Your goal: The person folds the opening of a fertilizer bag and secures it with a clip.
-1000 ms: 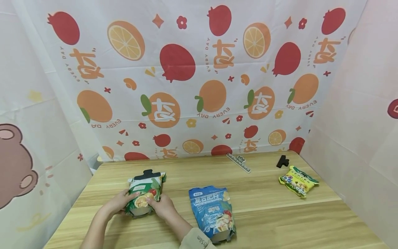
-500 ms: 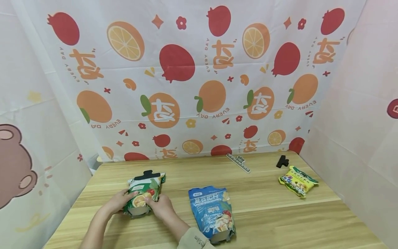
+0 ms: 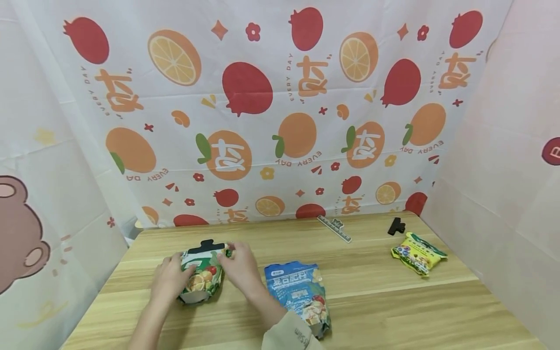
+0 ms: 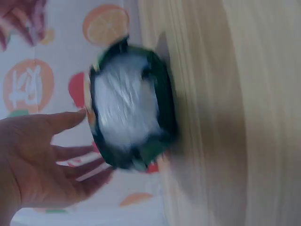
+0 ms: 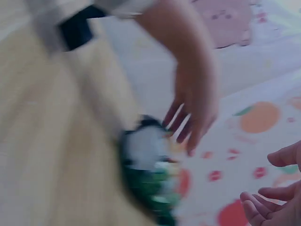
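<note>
A green fertilizer-style bag (image 3: 203, 278) printed with fruit stands on the left of the table, a black clip (image 3: 207, 247) across its top edge. My left hand (image 3: 168, 281) is at the bag's left side. Its thumb tip reaches the front and the fingers extend loosely, as the left wrist view shows beside the bag's pale base (image 4: 126, 101). By the top right corner, next to the clip's end, is my right hand (image 3: 239, 266). Thumb and fingers are spread apart there, and the right wrist view shows that hand (image 5: 277, 190) relaxed with nothing in it.
A blue bag (image 3: 297, 291) lies right of the hands, partly behind the right sleeve (image 3: 290, 333). Farther back is a white clip with piano-key print (image 3: 334, 228). Another black clip (image 3: 396, 226) and a small yellow packet (image 3: 419, 254) lie at the right. A fruit-print curtain (image 3: 271, 121) hangs behind the table.
Both hands have released their hold low on the green bag and slid up its sides. The right hand has moved to the top right corner. The bag has hardly moved.
</note>
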`<state>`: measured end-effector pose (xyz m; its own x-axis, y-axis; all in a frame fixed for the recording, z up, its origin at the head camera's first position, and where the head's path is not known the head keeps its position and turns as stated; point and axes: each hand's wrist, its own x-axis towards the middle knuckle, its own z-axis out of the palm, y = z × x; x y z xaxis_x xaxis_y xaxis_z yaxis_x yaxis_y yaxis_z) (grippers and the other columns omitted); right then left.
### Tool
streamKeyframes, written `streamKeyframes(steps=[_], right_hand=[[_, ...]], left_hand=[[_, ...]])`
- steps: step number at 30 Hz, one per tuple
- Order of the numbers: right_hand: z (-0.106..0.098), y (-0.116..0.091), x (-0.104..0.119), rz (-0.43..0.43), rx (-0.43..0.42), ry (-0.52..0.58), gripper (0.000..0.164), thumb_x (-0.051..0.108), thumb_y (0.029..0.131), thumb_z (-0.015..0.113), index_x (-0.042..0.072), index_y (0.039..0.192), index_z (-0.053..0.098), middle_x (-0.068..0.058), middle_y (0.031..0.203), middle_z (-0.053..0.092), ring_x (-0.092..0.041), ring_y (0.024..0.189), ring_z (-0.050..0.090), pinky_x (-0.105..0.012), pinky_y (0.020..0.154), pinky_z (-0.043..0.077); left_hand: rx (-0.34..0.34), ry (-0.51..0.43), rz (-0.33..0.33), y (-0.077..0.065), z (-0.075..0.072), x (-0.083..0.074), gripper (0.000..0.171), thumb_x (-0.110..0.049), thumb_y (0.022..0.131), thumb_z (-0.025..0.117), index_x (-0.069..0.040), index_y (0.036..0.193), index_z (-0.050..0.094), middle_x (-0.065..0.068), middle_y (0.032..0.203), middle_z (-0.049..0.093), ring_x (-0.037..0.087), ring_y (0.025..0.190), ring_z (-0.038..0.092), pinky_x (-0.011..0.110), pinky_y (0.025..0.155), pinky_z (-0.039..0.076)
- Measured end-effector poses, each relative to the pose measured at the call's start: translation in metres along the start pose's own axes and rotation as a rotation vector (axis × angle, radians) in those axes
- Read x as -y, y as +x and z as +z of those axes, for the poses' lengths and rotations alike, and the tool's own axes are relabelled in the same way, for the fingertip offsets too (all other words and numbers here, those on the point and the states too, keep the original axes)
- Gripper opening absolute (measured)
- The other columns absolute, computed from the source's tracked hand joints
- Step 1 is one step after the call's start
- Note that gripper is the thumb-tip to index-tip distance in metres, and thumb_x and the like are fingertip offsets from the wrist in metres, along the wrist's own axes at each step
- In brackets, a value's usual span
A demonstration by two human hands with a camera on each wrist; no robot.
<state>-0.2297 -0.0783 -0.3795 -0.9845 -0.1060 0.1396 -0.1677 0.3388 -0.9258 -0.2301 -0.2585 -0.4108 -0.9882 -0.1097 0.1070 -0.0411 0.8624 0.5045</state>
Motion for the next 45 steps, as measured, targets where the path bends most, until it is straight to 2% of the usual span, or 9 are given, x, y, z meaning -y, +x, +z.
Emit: streamKeyframes(steps=[4,9,13,20,24,29,34,38,45], right_hand=[[-0.039,-0.001,0.016,-0.061,0.019,-0.002,0.036,0.022,0.086,0.065,0.008,0.118,0.059,-0.003,0.104,0.057,-0.011,0.083,0.056,-0.023,0.059,0.049],[-0.094,0.002,0.019,-0.163,0.019,-0.091,0.032,0.020,0.090,0.061,0.008,0.118,0.060,-0.006,0.110,0.055,-0.018,0.090,0.056,-0.026,0.066,0.050],[-0.131,0.009,0.003,-0.196,0.027,-0.194,0.030,0.018,0.091,0.059,0.004,0.116,0.060,-0.008,0.107,0.058,-0.022,0.092,0.057,-0.030,0.069,0.051],[-0.169,0.018,-0.055,-0.094,0.112,-0.376,0.029,0.020,0.091,0.058,-0.001,0.111,0.061,-0.009,0.102,0.062,-0.026,0.091,0.058,-0.036,0.070,0.051],[-0.182,0.016,-0.092,-0.015,0.156,-0.451,0.025,0.014,0.088,0.060,-0.006,0.103,0.062,-0.013,0.094,0.062,-0.029,0.086,0.059,-0.040,0.072,0.051],[-0.189,0.012,-0.127,0.050,0.214,-0.534,0.016,0.011,0.084,0.063,-0.005,0.087,0.066,-0.010,0.081,0.063,-0.022,0.072,0.057,-0.034,0.062,0.049],[-0.184,0.010,-0.141,0.091,0.236,-0.498,0.018,0.011,0.082,0.064,-0.001,0.069,0.064,-0.002,0.060,0.053,-0.012,0.051,0.045,-0.023,0.045,0.037],[-0.176,0.011,-0.144,0.089,0.221,-0.470,0.030,0.009,0.082,0.063,0.006,0.055,0.051,0.004,0.049,0.042,-0.008,0.043,0.035,-0.019,0.041,0.028],[-0.171,0.015,-0.146,0.084,0.181,-0.472,0.035,0.000,0.072,0.065,0.012,0.049,0.042,0.005,0.046,0.040,-0.008,0.042,0.034,-0.018,0.041,0.028]], left_hand=[[-0.072,-0.133,0.092,-0.004,0.008,-0.033,0.049,-0.017,0.090,0.058,0.011,0.127,0.043,0.036,0.122,0.041,0.049,0.108,0.041,0.059,0.084,0.039],[-0.056,-0.259,0.160,-0.013,0.022,-0.074,0.041,-0.017,0.089,0.061,0.005,0.122,0.052,0.021,0.115,0.054,0.034,0.101,0.053,0.047,0.080,0.047],[0.043,-0.409,0.150,-0.023,0.037,-0.093,0.038,-0.015,0.088,0.063,0.005,0.118,0.055,0.018,0.111,0.058,0.032,0.097,0.056,0.042,0.076,0.050],[0.194,-0.573,0.074,-0.027,0.070,-0.103,0.051,-0.011,0.087,0.062,0.016,0.124,0.040,0.032,0.116,0.048,0.041,0.099,0.052,0.045,0.077,0.049],[0.307,-0.742,-0.022,-0.026,0.084,-0.105,0.056,-0.007,0.089,0.057,0.023,0.127,0.028,0.038,0.116,0.042,0.045,0.098,0.052,0.043,0.078,0.050],[0.364,-0.811,-0.093,-0.025,0.096,-0.107,0.053,-0.001,0.089,0.053,0.028,0.123,0.024,0.041,0.114,0.040,0.047,0.101,0.049,0.041,0.078,0.051],[0.436,-1.015,-0.219,-0.024,0.099,-0.109,0.056,-0.001,0.091,0.050,0.027,0.126,0.017,0.041,0.120,0.038,0.047,0.111,0.044,0.045,0.087,0.045],[0.468,-1.164,-0.328,-0.023,0.100,-0.111,0.054,0.000,0.091,0.049,0.025,0.128,0.017,0.034,0.117,0.047,0.038,0.108,0.049,0.045,0.093,0.040],[0.438,-1.175,-0.304,-0.020,0.105,-0.107,0.037,0.007,0.089,0.048,0.026,0.118,0.036,0.025,0.101,0.059,0.026,0.093,0.060,0.041,0.089,0.045]])
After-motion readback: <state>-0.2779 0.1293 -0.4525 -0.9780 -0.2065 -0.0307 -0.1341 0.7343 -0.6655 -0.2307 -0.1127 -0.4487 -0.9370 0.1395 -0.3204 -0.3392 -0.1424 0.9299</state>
